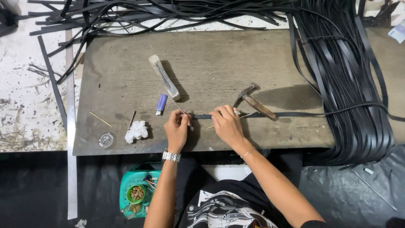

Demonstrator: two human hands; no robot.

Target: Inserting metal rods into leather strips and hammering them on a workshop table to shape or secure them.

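Black strap [201, 116], narrow and flat, lies across the near middle of the brown counter [126, 63], and both of my hands are closed on it. My left hand [177, 128], with a metal watch [171, 156] at the wrist, pinches the strap's free end and also grips a thin pale stick-like tool [180, 109] that angles up and to the left; I cannot tell what the tool is. My right hand [228, 124], wearing a thin bracelet [248, 153], presses its fingers down on the strap just beside the left hand, so the two hands nearly touch. From my right hand the strap runs on to the right, passing under a hammer [252, 101] with a wooden handle that lies just behind that hand, and joins a big bundle of black strips [350, 84] hanging over the counter's right edge. Farther back on the counter I see a long pale block [163, 77] and a small purple lighter [161, 103]. To the left of my hands sit a crumpled white wad [136, 131] and a small clear round lid [106, 139]. More loose black strips [126, 14] are piled along the far edge. Below the counter, by my left arm, is a green container [136, 190].
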